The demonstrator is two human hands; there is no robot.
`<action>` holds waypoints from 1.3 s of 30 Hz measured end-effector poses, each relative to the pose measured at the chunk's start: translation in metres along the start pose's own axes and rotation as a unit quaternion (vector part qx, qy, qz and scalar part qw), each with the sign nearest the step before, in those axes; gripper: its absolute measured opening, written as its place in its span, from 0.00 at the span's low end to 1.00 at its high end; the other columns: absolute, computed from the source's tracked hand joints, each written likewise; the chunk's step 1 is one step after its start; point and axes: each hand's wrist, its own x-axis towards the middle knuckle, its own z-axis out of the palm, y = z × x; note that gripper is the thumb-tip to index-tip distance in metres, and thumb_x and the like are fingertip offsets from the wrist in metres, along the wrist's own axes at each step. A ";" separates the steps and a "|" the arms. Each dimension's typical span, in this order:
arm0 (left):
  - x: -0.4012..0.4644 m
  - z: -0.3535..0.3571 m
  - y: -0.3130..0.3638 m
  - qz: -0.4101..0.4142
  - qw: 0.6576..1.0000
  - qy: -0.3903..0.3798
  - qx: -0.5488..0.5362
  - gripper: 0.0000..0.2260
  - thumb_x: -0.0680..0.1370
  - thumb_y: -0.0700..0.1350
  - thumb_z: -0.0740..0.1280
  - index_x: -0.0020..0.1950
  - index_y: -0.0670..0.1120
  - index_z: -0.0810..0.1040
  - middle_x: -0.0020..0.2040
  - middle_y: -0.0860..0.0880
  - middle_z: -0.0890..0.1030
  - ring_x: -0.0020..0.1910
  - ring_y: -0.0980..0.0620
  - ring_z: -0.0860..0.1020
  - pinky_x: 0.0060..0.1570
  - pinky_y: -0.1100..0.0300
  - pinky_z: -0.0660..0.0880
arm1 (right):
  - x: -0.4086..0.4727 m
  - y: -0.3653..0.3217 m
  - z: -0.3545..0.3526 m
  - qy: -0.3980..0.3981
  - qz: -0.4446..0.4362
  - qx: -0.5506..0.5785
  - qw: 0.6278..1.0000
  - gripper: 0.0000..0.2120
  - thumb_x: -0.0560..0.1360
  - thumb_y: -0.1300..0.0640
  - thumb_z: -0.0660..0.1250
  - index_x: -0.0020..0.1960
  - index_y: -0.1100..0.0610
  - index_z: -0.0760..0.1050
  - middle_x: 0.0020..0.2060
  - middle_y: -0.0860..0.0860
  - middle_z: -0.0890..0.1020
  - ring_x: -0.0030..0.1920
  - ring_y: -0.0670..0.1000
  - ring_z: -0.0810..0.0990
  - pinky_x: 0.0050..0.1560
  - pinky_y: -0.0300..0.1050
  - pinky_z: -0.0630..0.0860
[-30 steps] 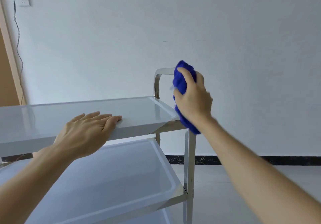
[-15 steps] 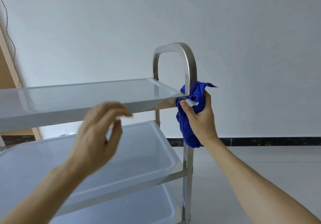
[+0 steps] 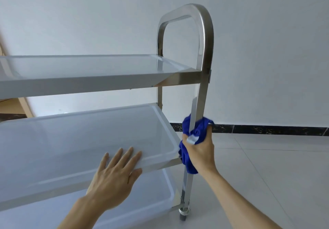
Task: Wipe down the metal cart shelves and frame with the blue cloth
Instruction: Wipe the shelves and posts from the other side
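Grip of the right hand [image 3: 200, 155] is closed around the blue cloth [image 3: 193, 136], wrapping it about the near right upright [image 3: 199, 102] of the metal cart at the level of the middle shelf [image 3: 158, 157]; a pale label on the cloth shows between thumb and fingers. The left hand [image 3: 115, 173] lies flat, fingers spread, pressed on the near rim of that middle shelf, holding nothing. The cloth is judged soft and light, conforming readily to the square post; bunched in the palm as it is, it suits sliding along the frame. The cart frame is judged rigid and smooth, possibly slippery, so the bracing hand seems prudent should the cart roll. Above, the top shelf [image 3: 89, 79] and arched handle [image 3: 204, 26] stand untouched. The bottom shelf [image 3: 156, 204] is partly covered by the left forearm. Only one caster [image 3: 184, 214] is visible; the cart's left end is cut off.
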 end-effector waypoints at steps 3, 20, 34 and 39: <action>0.001 -0.001 0.001 -0.002 1.000 0.003 0.007 0.41 0.66 0.68 0.17 0.78 0.63 0.37 0.80 0.60 0.42 0.80 0.52 0.42 0.77 0.49 0.38 | -0.003 0.002 0.000 0.004 0.019 0.000 1.000 0.18 0.73 0.62 0.73 0.53 0.43 0.70 0.39 0.48 0.83 0.35 0.50 0.84 0.34 0.44 0.80; 0.004 -0.001 0.003 -0.010 1.000 0.015 0.024 0.32 0.78 0.66 0.33 0.80 0.60 0.52 0.80 0.56 0.57 0.80 0.49 0.56 0.78 0.46 0.53 | 0.014 0.002 0.004 0.014 -0.021 -0.004 1.000 0.17 0.72 0.55 0.74 0.55 0.45 0.69 0.40 0.44 0.83 0.37 0.47 0.84 0.37 0.41 0.80; 0.006 0.007 0.007 0.031 0.990 0.137 0.029 0.24 0.81 0.55 0.55 0.70 0.45 0.76 0.67 0.42 0.78 0.66 0.36 0.76 0.64 0.35 0.70 | -0.002 0.041 0.006 0.010 0.034 -0.028 0.999 0.15 0.73 0.51 0.75 0.55 0.47 0.72 0.38 0.50 0.85 0.36 0.52 0.85 0.32 0.43 0.80; 0.015 0.021 -0.001 0.064 0.981 0.179 0.028 0.23 0.81 0.55 0.56 0.67 0.43 0.78 0.64 0.40 0.80 0.64 0.34 0.77 0.62 0.35 0.70 | 0.002 0.043 -0.004 -0.013 0.026 -0.095 0.995 0.17 0.68 0.46 0.74 0.54 0.44 0.73 0.43 0.47 0.84 0.44 0.48 0.84 0.45 0.43 0.81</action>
